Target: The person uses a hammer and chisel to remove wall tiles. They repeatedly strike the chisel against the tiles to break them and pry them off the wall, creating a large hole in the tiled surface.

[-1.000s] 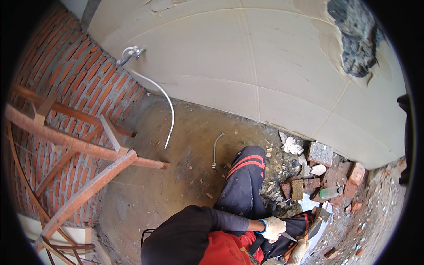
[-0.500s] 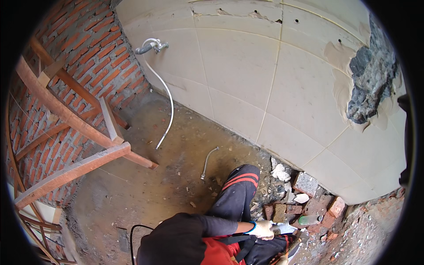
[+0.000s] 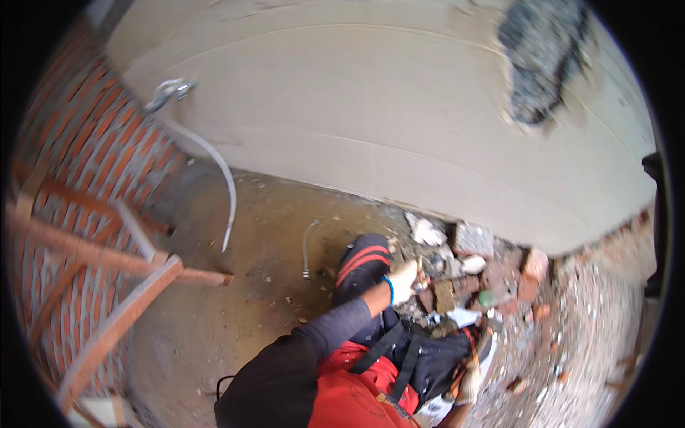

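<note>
My left hand, in a pale glove with a blue cuff, reaches past my bent knee to the rubble at the wall's foot. Its fingers look closed, but motion blur hides what they hold. Low on the right, my gloved right hand is wrapped round the handle of what looks like a hammer, its grey head pointing away from me. Between the hands lie a pale blue-white sheet or bag and a yellowish brick piece. Beside these is a green-and-clear bottle.
Broken bricks and a grey block lie along the tiled wall. A white hose hangs from a tap. A short flexible hose lies on the wet floor. Wooden beams stand left, before a brick wall.
My left hand has moved forward and left, away from the pale sheet to the rubble by the wall. My right hand shows more fully. The whole view has shifted and blurred.
</note>
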### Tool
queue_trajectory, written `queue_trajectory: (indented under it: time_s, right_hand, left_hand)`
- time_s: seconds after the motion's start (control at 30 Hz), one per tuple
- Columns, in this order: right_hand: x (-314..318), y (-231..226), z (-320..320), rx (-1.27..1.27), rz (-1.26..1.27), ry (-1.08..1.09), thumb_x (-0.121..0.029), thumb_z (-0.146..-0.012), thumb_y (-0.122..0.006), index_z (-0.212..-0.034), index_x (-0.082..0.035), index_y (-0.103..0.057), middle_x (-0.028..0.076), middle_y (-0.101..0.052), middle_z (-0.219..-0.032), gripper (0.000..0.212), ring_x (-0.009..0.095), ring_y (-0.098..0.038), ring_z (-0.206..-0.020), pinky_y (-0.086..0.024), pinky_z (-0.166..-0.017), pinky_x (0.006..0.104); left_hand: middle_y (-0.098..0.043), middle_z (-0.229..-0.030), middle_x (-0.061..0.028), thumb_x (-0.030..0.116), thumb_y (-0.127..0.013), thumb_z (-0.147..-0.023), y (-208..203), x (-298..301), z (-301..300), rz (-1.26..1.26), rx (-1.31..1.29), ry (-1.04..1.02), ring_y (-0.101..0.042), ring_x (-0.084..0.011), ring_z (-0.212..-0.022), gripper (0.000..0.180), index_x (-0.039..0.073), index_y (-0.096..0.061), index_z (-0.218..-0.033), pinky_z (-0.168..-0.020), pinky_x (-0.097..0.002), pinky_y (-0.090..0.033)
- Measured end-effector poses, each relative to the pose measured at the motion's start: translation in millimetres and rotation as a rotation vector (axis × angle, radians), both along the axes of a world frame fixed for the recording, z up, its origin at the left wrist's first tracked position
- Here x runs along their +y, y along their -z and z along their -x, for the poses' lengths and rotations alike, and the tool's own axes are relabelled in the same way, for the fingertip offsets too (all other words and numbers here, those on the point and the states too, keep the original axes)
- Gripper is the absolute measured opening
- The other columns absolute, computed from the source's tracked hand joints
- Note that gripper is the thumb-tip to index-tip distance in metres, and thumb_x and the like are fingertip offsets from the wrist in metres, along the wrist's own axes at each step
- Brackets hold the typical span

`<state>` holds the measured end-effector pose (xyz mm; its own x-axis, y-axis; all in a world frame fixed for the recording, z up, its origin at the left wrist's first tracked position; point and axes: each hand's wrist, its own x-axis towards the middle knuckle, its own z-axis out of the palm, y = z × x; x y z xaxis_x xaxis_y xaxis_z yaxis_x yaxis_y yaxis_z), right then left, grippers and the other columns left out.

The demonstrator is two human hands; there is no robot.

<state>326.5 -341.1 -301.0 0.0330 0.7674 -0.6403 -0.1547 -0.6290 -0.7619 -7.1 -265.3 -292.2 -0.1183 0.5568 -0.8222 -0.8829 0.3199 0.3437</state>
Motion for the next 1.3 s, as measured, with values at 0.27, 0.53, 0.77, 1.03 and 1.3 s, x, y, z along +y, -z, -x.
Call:
queue_trajectory:
  time_s: [0.27,0.53,0.77,1.03,1.3]
  right_hand:
    - [-10.8,-39.3,-4.8,-0.07,0.152,-0.194,-0.007,-0.069,-0.048,-0.076,0.002,-0.054,0.008,-0.05,-0.057,0.013,0.02,-0.052,-0.044,-0.046,-0.043,0.0314]
    - [-18.9,-35.2,-1.4,-0.1,0.122,-0.149,-0.007,-0.068,-0.049,-0.075,0.0,-0.053,0.007,-0.049,-0.057,0.011,0.018,-0.048,-0.043,-0.043,-0.041,0.03]
    - [-28.0,-40.0,14.9,-0.212,-0.015,-0.013,-0.006,-0.064,-0.045,-0.072,0.001,-0.05,0.007,-0.048,-0.055,0.012,0.018,-0.047,-0.04,-0.042,-0.039,0.0306]
    - [-29.4,-86.2,40.9,-0.133,-0.151,0.027,-0.005,-0.064,-0.042,-0.081,-0.001,-0.046,0.005,-0.048,-0.056,0.018,0.016,-0.047,-0.038,-0.042,-0.036,0.0274]
    - [17.1,-262.3,69.1,-0.282,-1.038,0.179,-0.025,-0.076,-0.06,-0.083,-0.002,-0.049,0.003,-0.049,-0.055,0.027,0.01,-0.048,-0.043,-0.039,-0.04,0.0223]
  left_hand:
    - [-0.06,-0.073,-0.0062,0.039,-0.04,-0.094,-141.6,100.6,-2.0,-0.577,0.277,0.359,-0.055,-0.0155,-0.048,0.031,0.01,-0.052,-0.096,-0.04,-0.0279,-0.044]
    - [-0.061,-0.083,-0.0117,0.026,-0.039,-0.094,-257.0,185.3,-16.4,-0.904,0.132,0.294,-0.053,-0.0155,-0.054,0.018,0.012,-0.048,-0.087,-0.041,-0.0238,-0.043]
    - [-0.054,-0.069,-0.0036,0.024,-0.04,-0.093,-271.0,205.9,-25.2,-0.837,-0.017,0.062,-0.049,-0.0138,-0.055,0.017,0.014,-0.045,-0.081,-0.046,-0.0235,-0.042]
    - [-0.043,-0.06,-0.0011,0.009,-0.046,-0.081,-268.6,213.5,-23.5,-0.832,-0.004,-0.037,-0.04,-0.0131,-0.046,0.015,0.014,-0.041,-0.068,-0.043,-0.0263,-0.035]
    - [-0.049,-0.07,-0.0004,0.006,-0.044,-0.084,-292.3,228.5,-12.2,-0.669,-0.171,-0.043,-0.047,-0.0123,-0.053,0.012,0.018,-0.049,-0.082,-0.046,-0.0279,-0.037]
